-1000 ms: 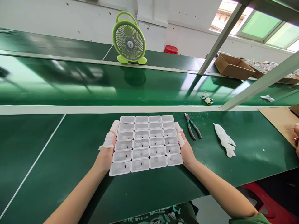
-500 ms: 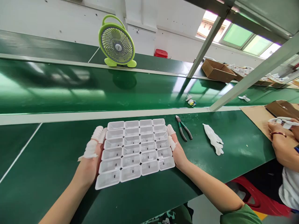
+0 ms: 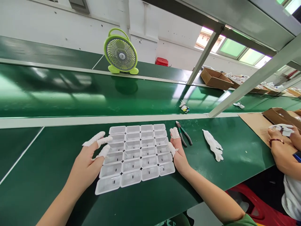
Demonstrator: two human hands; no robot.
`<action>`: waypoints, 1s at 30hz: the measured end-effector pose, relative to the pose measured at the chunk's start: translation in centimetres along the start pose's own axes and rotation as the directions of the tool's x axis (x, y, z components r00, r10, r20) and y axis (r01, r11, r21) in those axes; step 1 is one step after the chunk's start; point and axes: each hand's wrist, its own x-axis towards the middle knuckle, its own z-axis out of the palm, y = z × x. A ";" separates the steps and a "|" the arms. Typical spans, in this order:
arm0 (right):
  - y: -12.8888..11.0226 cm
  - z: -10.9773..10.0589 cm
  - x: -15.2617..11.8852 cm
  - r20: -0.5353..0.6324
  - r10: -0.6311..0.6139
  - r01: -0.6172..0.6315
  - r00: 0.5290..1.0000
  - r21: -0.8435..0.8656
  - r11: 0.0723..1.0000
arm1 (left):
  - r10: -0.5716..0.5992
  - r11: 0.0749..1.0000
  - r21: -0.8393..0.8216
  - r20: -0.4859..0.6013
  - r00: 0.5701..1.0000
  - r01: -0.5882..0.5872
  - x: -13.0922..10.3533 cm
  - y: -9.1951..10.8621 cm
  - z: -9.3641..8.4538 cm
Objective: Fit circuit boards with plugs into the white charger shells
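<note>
Pliers [image 3: 184, 137] and white glove [image 3: 213, 145] lying right of white tray [image 3: 135, 155]; tray sitting flat on green bench [image 3: 47, 163], long axis running away. Left hand [image 3: 88, 160] hovering, fingers spread; right hand [image 3: 177, 153] open, touching edge.

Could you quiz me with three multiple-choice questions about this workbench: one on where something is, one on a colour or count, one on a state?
1. Where are the pliers?
A. right of the tray
B. on the tray
C. beside the fan

2. What colour is the fan?
A. red
B. lime green
C. blue

3. How is the left hand?
A. fist
B. gripping pliers
C. open, fingers spread

Answers:
1 A, they lie by the right hand.
2 B, its frame is lime green.
3 C, its fingers splay at the tray's left edge.
</note>
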 end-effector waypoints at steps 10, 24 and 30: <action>0.5 0.2 0.2 -0.018 -0.035 0.036 0.999 0.007 0.999 | -0.047 0.996 0.080 -0.025 0.999 0.049 0.6 0.5 -0.8; -0.1 -0.3 0.3 -0.028 -0.039 0.040 0.999 0.040 0.998 | -0.140 0.989 0.038 -0.067 0.988 0.142 0.8 0.7 -1.1; -0.1 -0.5 0.2 -0.020 -0.021 0.021 1.000 0.022 1.000 | -0.187 0.979 0.065 -0.117 0.975 0.195 1.1 0.8 -1.5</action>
